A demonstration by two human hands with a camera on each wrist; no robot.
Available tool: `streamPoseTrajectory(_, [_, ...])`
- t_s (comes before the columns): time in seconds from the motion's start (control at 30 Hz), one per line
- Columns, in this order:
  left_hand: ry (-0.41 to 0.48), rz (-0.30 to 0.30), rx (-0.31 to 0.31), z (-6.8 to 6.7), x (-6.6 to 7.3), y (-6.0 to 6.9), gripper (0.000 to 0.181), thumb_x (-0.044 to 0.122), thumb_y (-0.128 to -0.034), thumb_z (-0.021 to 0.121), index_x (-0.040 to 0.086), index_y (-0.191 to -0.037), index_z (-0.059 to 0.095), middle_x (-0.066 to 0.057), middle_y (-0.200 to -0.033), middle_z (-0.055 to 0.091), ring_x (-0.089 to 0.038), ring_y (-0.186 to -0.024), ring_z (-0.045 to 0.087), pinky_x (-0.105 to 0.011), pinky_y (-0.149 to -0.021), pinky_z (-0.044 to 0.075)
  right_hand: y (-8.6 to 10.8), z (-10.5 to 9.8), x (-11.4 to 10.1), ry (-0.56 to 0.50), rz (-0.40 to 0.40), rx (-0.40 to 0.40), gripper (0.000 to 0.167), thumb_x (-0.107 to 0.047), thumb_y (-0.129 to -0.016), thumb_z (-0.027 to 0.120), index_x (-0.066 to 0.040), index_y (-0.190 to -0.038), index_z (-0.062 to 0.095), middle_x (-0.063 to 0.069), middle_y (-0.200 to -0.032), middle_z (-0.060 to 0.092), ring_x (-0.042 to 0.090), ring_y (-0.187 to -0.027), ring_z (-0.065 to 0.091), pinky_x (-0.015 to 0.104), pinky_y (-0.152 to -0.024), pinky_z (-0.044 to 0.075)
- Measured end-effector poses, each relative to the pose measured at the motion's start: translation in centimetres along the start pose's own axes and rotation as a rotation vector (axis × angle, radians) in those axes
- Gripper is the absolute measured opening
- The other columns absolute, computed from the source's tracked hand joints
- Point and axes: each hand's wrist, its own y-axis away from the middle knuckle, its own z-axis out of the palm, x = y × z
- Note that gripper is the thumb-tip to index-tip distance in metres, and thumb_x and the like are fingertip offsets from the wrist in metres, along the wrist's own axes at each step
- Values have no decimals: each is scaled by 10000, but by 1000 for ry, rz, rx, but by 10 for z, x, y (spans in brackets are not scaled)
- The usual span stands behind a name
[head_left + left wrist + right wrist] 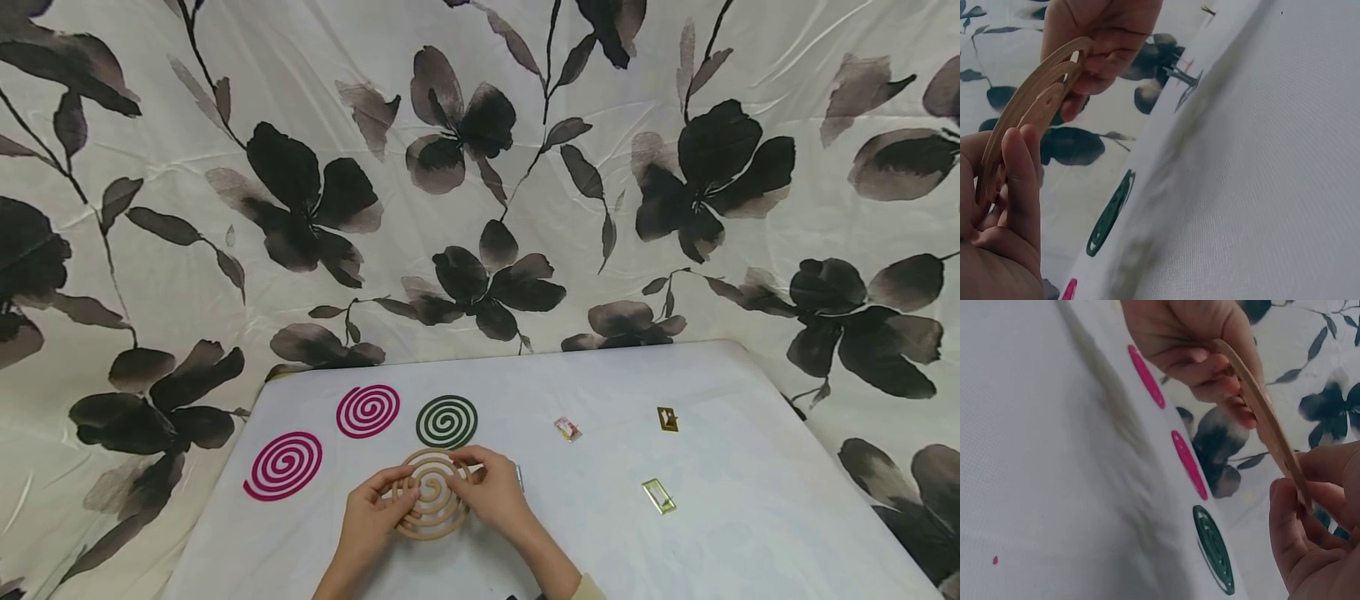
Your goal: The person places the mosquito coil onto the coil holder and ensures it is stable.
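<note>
A tan spiral coil point(431, 527) is held up above the white table by both hands. The left hand point(372, 510) pinches its left edge between thumb and fingers; the right hand point(495, 492) pinches its upper right edge. In the left wrist view the coil point(1029, 94) is tilted, with the left hand point(1007, 212) at its lower end and the right hand point(1100, 44) at its upper end. The right wrist view shows the coil point(1266, 422) nearly edge-on, between the left hand point(1200, 350) and the right hand point(1322, 519).
On the white table point(750, 517) lie a green spiral point(447, 422) just behind the hands and two magenta spirals point(368, 411), point(283, 466) at the left. Toward the right are a pinkish clip point(567, 429), a dark gold piece point(667, 419) and a light gold frame point(659, 496). Floral cloth point(600, 292) hangs behind.
</note>
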Motion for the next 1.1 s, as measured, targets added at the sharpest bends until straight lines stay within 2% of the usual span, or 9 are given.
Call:
streamPoseTrajectory(0.23, [16, 12, -9, 3, 1, -1, 352, -44, -850, 701, -159, -1154, 566, -153, -899, 647, -165, -571, 656, -271, -468, 533, 5, 0, -4, -97, 53, -33, 328, 12, -836, 720, 12, -1157, 657, 148, -988, 630, 77, -512, 552, 180, -455, 473])
streamPoseTrajectory(0.33, [13, -6, 7, 5, 2, -3, 345, -56, -841, 703, -146, -1151, 579, -148, -892, 647, -174, -555, 653, -277, -465, 534, 6, -2, -5, -94, 66, -31, 326, 13, -836, 718, 11, -1155, 653, 150, -995, 624, 65, -501, 542, 172, -446, 460])
streamPoseTrajectory(0.43, [8, -28, 21, 8, 3, -4, 333, -70, -839, 699, -136, -1147, 590, -160, -895, 647, -176, -546, 651, -281, -464, 535, 5, -3, -2, -102, 66, -28, 328, -32, -832, 737, -34, -1152, 663, 106, -995, 624, 59, -508, 551, 177, -448, 461])
streamPoseTrajectory(0.53, [15, -37, 29, 10, 4, -4, 327, -80, -840, 692, -131, -1148, 594, -173, -908, 648, -175, -550, 650, -291, -475, 542, 8, -8, -18, -107, 59, -31, 327, -12, -832, 727, 2, -1150, 654, 143, -999, 624, 52, -505, 537, 166, -450, 447])
streamPoseTrajectory(0.67, [29, -29, 21, 11, 4, -5, 335, -68, -842, 697, -139, -1150, 587, -188, -919, 640, -176, -565, 650, -313, -500, 553, 8, -10, -23, -96, 60, -31, 344, 29, -835, 708, 54, -1169, 630, 184, -1013, 615, 35, -495, 511, 154, -438, 425])
streamPoseTrajectory(0.8, [27, -33, 18, 13, 3, -5, 338, -61, -839, 705, -138, -1147, 591, -194, -919, 632, -182, -573, 651, -313, -501, 554, 3, -9, -2, -96, 55, -28, 366, -30, -834, 737, -3, -1186, 640, 125, -1021, 620, 32, -483, 519, 166, -423, 434])
streamPoseTrajectory(1.1, [17, -25, 15, 18, 5, -6, 324, -82, -843, 691, -122, -1151, 598, -192, -929, 634, -201, -576, 661, -336, -504, 556, 3, -14, 1, -121, 35, -24, 336, -71, -835, 748, -41, -1158, 659, 101, -996, 618, 57, -495, 542, 198, -424, 463])
